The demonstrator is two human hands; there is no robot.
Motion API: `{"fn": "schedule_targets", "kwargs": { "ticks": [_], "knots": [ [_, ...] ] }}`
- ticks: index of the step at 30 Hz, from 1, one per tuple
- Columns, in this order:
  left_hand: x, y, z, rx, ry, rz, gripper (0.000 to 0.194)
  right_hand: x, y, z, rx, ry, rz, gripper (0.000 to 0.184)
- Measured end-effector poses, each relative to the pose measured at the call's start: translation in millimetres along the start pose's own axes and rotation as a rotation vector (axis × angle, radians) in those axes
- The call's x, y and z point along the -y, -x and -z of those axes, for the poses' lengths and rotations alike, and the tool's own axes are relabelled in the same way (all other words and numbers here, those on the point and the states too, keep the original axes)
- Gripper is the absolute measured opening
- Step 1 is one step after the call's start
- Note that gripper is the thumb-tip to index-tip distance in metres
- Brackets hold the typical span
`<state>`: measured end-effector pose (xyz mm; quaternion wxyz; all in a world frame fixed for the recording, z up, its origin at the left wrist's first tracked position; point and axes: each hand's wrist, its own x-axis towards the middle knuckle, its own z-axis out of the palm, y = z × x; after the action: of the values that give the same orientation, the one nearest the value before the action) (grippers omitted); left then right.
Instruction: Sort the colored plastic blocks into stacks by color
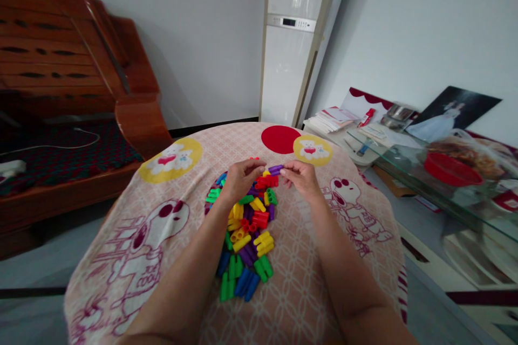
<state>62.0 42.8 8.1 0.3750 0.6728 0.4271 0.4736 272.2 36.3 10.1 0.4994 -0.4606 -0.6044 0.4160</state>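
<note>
Over the far end of a heap of plastic building blocks point(259, 219), my two hands are close together. My right hand point(301, 177) pinches the right end of a purple block point(276, 169) between thumb and fingertips. My left hand point(244, 177) is closed, its fingertips at a small yellow block point(266, 173) that meets the purple one's left end; my fingers partly hide it. Just below the hands lies a red block point(267, 181). The heap holds tube-shaped pieces in red, yellow, green, blue and purple, and my left forearm covers part of it.
A patterned cloth covers the round table point(299, 280). To the right, a glass shelf point(388, 153) carries a red basket point(453, 168), papers and a photo. A wooden bench point(137, 113) stands at the left, and a tall white air conditioner point(286, 70) behind the table.
</note>
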Motion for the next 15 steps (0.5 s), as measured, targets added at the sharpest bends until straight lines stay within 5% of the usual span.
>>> {"fn": "schedule_targets", "kwargs": {
  "ticks": [7, 11, 15],
  "knots": [
    [18.5, -2.4, 58.1, -0.373, -0.377, 0.150, 0.032, -1.8, -1.1, 58.2, -0.062, 0.393, -0.014, 0.011],
    [29.6, 1.4, 81.1, -0.350, -0.476, 0.284, 0.025, -6.6, -0.1, 51.1, -0.038, 0.556, -0.068, 0.006],
    [39.1, 2.0, 82.2, -0.309, -0.457, 0.293, 0.024, -11.4, -1.2, 28.5, -0.050, 0.662, -0.104, 0.009]
  ]
}}
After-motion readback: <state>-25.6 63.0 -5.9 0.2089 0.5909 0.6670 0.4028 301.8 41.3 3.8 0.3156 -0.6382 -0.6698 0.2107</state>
